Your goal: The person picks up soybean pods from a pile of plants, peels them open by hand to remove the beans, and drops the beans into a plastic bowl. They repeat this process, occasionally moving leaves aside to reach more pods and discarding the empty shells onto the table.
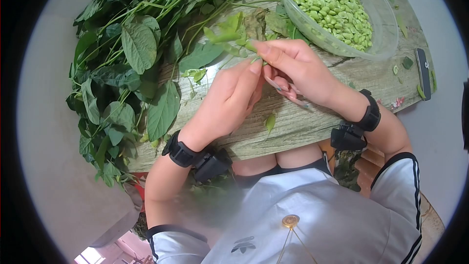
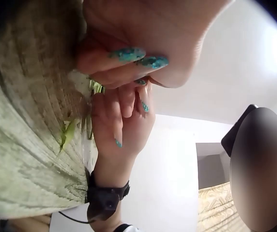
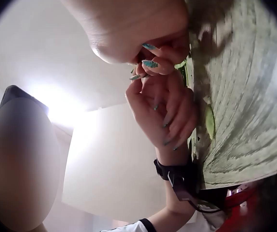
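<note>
Head view: left hand [image 1: 230, 94] and right hand [image 1: 300, 68], pinch grip on pods [image 1: 237, 50]; leafy stalks [image 1: 138, 45], bowl [image 1: 382, 32] nearby.

The tabletop [image 1: 312, 132] is finished in a pale, streaked wood grain. Its left side is covered by a heap of leafy green stems [image 1: 139, 46], some leaves being hung over the edge. Toward the far right, a clear bowl [image 1: 383, 24] of shelled green beans [image 1: 337, 10] is set. A slim dark object [image 1: 423, 74] is laid near the right edge, and a small green scrap [image 1: 270, 122] is left near the front.
</note>
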The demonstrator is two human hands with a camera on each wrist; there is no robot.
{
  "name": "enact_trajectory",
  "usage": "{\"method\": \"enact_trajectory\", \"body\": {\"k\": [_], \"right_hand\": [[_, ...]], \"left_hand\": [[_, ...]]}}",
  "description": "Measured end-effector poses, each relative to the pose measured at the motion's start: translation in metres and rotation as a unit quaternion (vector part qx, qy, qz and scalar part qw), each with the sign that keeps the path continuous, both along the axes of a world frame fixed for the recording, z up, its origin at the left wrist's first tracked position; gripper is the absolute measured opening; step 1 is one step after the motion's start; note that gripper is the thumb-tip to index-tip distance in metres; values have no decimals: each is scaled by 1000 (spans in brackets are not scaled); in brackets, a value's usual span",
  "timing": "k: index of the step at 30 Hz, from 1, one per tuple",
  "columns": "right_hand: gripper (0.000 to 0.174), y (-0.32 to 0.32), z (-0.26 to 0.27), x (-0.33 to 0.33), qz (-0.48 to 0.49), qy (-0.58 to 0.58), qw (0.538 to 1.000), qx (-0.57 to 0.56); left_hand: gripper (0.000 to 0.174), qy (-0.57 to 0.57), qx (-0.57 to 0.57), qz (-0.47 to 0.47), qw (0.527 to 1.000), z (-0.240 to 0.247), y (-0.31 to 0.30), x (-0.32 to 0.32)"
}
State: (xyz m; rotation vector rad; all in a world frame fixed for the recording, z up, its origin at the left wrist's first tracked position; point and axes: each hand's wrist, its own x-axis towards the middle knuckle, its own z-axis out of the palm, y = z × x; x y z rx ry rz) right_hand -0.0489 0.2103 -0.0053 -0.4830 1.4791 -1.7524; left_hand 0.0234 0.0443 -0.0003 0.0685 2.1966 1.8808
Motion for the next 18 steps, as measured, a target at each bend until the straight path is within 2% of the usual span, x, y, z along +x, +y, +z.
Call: {"method": "enact_trajectory", "body": {"k": [4, 6, 10, 12, 13, 15, 18], "right_hand": [[44, -1, -1, 1, 0, 66, 997, 51], [44, -2, -1, 2, -7, 93, 993, 70], [45, 0, 0, -1, -19, 121, 989, 84], [48, -1, 0, 0, -22, 137, 986, 89], [48, -1, 0, 0, -26, 144, 985, 92], [49, -1, 2, 0, -31, 151, 983, 96], [48, 1, 3, -1, -22, 127, 986, 104]], "left_hand": [[38, -44, 3, -10, 999, -1, -6, -2], [39, -189, 85, -18, 978, 3, -8, -3], [37, -253, 132, -30, 958, 3, -10, -6], [36, -332, 179, -29, 926, 10, -8, -10], [36, -332, 178, -29, 926, 10, -10, -10], [37, -330, 248, -63, 909, 4, -14, -10], [39, -293, 224, -75, 927, -4, -16, -10]]}}
